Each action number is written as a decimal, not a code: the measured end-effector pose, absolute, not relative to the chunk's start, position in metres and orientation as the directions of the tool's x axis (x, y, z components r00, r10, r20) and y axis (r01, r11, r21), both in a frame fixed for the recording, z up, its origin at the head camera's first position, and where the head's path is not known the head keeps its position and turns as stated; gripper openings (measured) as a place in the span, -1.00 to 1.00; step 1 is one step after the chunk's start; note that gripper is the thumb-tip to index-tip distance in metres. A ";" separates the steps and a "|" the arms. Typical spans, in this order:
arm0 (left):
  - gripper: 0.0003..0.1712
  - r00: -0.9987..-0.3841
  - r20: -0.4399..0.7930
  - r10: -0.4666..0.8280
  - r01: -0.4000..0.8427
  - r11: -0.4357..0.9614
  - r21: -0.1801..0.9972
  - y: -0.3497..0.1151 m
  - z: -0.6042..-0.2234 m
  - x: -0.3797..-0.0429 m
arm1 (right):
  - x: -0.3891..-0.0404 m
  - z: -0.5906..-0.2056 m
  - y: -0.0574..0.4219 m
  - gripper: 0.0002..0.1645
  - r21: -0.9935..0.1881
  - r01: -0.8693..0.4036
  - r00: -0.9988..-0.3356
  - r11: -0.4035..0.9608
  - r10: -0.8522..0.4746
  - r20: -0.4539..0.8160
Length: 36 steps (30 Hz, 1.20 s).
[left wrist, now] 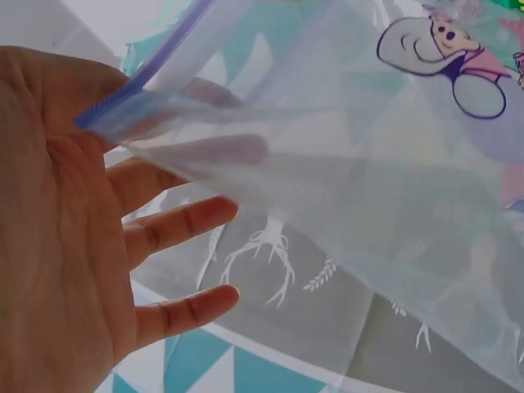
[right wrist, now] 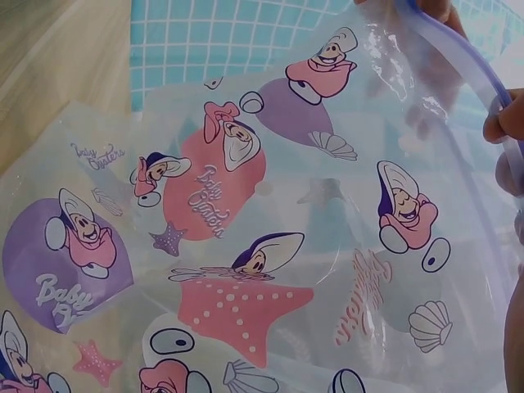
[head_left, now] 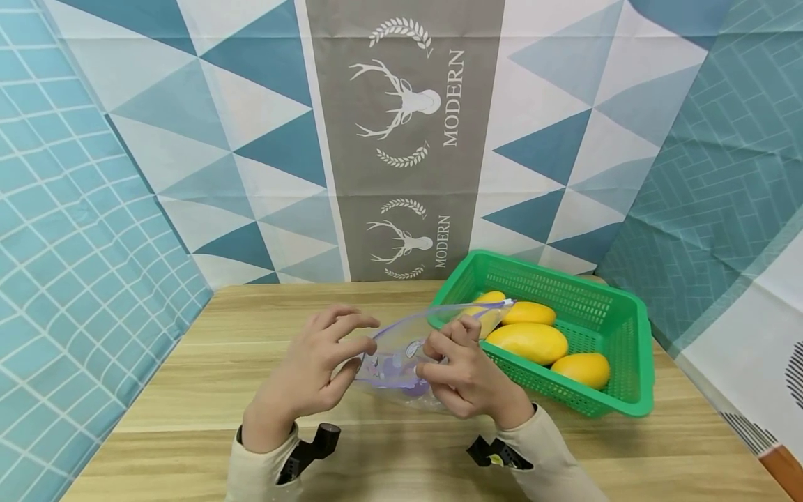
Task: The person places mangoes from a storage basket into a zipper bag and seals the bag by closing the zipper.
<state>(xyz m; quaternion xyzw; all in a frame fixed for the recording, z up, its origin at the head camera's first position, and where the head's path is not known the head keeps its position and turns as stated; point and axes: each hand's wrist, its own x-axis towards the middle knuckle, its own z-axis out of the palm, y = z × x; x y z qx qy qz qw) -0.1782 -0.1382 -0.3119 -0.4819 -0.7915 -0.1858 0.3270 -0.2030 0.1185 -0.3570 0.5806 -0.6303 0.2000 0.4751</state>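
Between both hands a clear zip bag [head_left: 401, 348] with a purple zip edge hangs spread over the table. Cartoon oysters, starfish and shells are printed on it, as the right wrist view [right wrist: 246, 213] shows. My left hand [head_left: 329, 359] holds the left end of the bag's mouth; in the left wrist view the zip corner lies by the thumb, two fingers show through the film and the others stretch out below. At the other side my right hand [head_left: 461, 366] grips the zip edge, thumb and fingertips on the purple strip.
Just right of the bag stands a green plastic basket [head_left: 643, 362] holding several yellow mangoes [head_left: 527, 343]. The bag's right corner overlaps the basket's near left side in the head view. A wooden table [head_left: 207, 390] lies beneath, with a patterned cloth wall [head_left: 263, 139] behind.
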 end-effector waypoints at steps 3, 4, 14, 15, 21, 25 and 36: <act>-0.79 -0.316 0.694 0.646 0.888 0.459 -0.022 -0.142 -0.312 -0.180 | -0.203 -0.357 0.118 -0.60 0.302 -0.923 0.132 0.240 -0.539 0.832; -0.80 -0.314 0.693 0.649 0.890 0.455 -0.022 -0.143 -0.312 -0.180 | -0.202 -0.356 0.118 -0.60 0.303 -0.923 0.134 0.237 -0.539 0.832; -0.76 -0.244 0.741 0.626 0.913 0.406 -0.043 -0.151 -0.312 -0.186 | -0.201 -0.354 0.118 -0.60 0.319 -0.916 0.152 0.245 -0.525 0.838; -0.71 -0.233 0.751 0.617 0.912 0.406 -0.051 -0.151 -0.312 -0.186 | -0.200 -0.354 0.118 -0.60 0.319 -0.915 0.149 0.249 -0.526 0.838; -0.64 -0.180 0.793 0.582 0.911 0.402 -0.088 -0.153 -0.311 -0.188 | -0.202 -0.355 0.119 -0.61 0.312 -0.911 0.129 0.269 -0.534 0.836; -0.65 -0.139 0.824 0.550 0.913 0.393 -0.109 -0.152 -0.309 -0.189 | -0.204 -0.355 0.121 -0.60 0.297 -0.912 0.111 0.284 -0.526 0.843; -0.61 -0.067 0.872 0.484 0.903 0.401 -0.153 -0.150 -0.305 -0.188 | -0.206 -0.353 0.125 -0.65 0.246 -0.895 0.021 0.373 -0.515 0.857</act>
